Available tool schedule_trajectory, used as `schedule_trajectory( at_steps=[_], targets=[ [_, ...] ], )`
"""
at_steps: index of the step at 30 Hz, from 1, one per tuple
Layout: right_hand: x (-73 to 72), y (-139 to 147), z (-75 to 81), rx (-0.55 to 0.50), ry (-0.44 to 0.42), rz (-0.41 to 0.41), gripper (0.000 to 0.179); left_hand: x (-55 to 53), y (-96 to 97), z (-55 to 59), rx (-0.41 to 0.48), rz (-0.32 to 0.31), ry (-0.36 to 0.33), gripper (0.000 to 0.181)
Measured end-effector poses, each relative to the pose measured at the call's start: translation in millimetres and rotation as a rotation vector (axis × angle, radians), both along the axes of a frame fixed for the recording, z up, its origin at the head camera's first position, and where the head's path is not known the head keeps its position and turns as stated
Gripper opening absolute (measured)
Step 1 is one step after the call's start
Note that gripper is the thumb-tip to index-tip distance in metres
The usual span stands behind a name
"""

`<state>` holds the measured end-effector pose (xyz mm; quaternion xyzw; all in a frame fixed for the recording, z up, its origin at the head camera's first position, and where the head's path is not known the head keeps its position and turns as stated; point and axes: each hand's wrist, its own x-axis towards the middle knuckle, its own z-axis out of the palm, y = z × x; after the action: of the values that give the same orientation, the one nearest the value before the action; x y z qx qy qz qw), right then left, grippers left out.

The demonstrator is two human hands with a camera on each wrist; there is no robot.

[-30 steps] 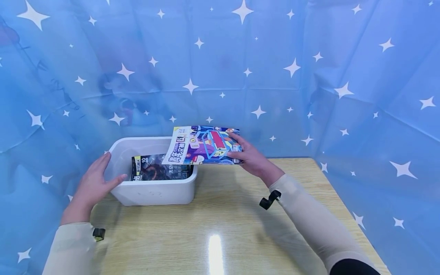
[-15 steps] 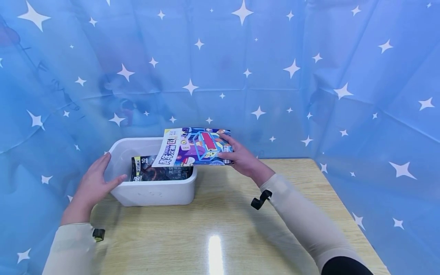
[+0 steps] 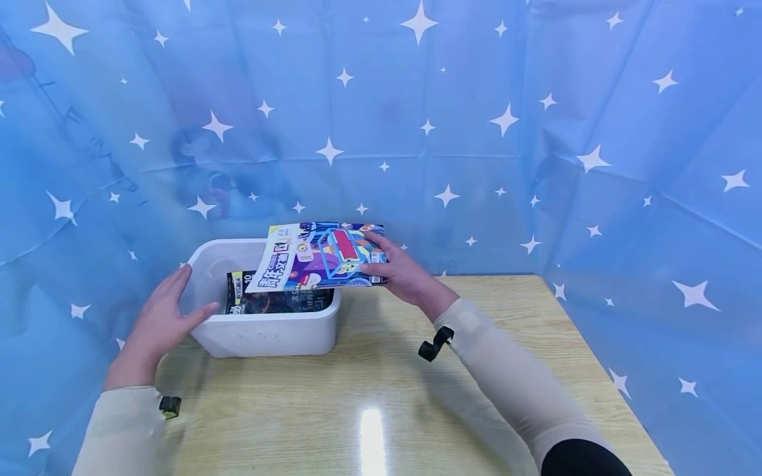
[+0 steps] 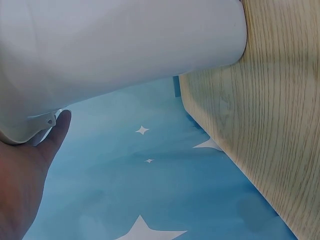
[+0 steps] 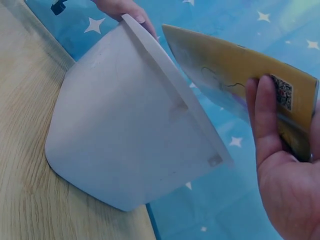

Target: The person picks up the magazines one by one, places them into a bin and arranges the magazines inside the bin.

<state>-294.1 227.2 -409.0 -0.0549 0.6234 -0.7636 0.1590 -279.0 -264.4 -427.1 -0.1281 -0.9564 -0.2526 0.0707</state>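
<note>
A magazine (image 3: 324,256) with a colourful cover spans the right part of a white plastic bin (image 3: 274,335), above its rim. My right hand (image 3: 401,271) grips its right end, thumb on the cover. In the right wrist view, fingers (image 5: 266,112) press against the yellow back of the magazine beside a QR code. Inside the bin lies a dark magazine (image 3: 276,301) with a yellow strip, partly covered by the held one. My left hand (image 3: 161,317) holds the bin's left rim at the front corner; the left wrist view shows a fingertip (image 4: 62,120) against the rim's outside.
The bin stands on a wood-grain table (image 3: 309,410), near its back left. A blue curtain (image 3: 381,119) with white stars hangs close behind the table and along both sides. A bright light reflection lies on the front of the tabletop.
My right hand has carried the colourful magazine left, farther over the bin, covering more of the dark magazine. My left hand and the bin have stayed in place.
</note>
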Motion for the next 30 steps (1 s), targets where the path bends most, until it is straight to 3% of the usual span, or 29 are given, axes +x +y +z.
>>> schedule_trajectory(
  at_steps=[15, 30],
  targets=[
    [-6.4, -29, -2.7, 0.003, 0.02, 0.039, 0.086, 0.5, 1.2, 0.3, 0.001, 0.008, -0.005, 0.112],
    [-11.4, -55, 1.5, 0.043, 0.032, 0.026, 0.087, 2.3, 3.0, 3.4, -0.005, 0.02, -0.03, 0.114]
  ],
)
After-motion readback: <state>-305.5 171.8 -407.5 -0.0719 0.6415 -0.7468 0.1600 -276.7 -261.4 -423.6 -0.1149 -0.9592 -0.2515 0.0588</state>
